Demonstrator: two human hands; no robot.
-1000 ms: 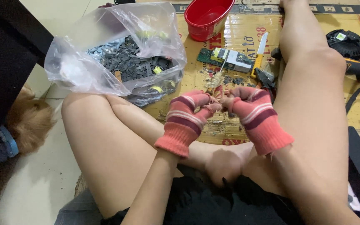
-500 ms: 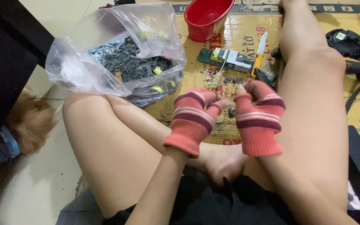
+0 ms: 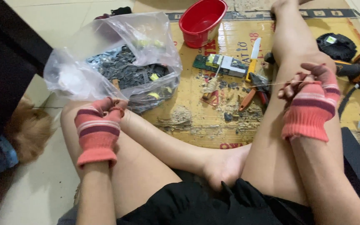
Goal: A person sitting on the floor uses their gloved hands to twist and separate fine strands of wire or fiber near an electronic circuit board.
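Thin copper wire is held taut by the clenched right hand, running toward 9 o'clock to a small coil on the cardboard. Left hand is fisted; contents cannot be told. Wire judged light, springy, kink-prone; best gripped near the coil.

Both hands wear fingerless knitted gloves of soft, matt pink wool with darker stripes: the left hand and the right hand. The thin clear plastic bag looks crinkled and shiny. The red plastic bowl is smooth and glossy. The brown cardboard sheet on the floor is matt, rough and torn at its surface. The pale floor tiles look smooth with a slight shine.
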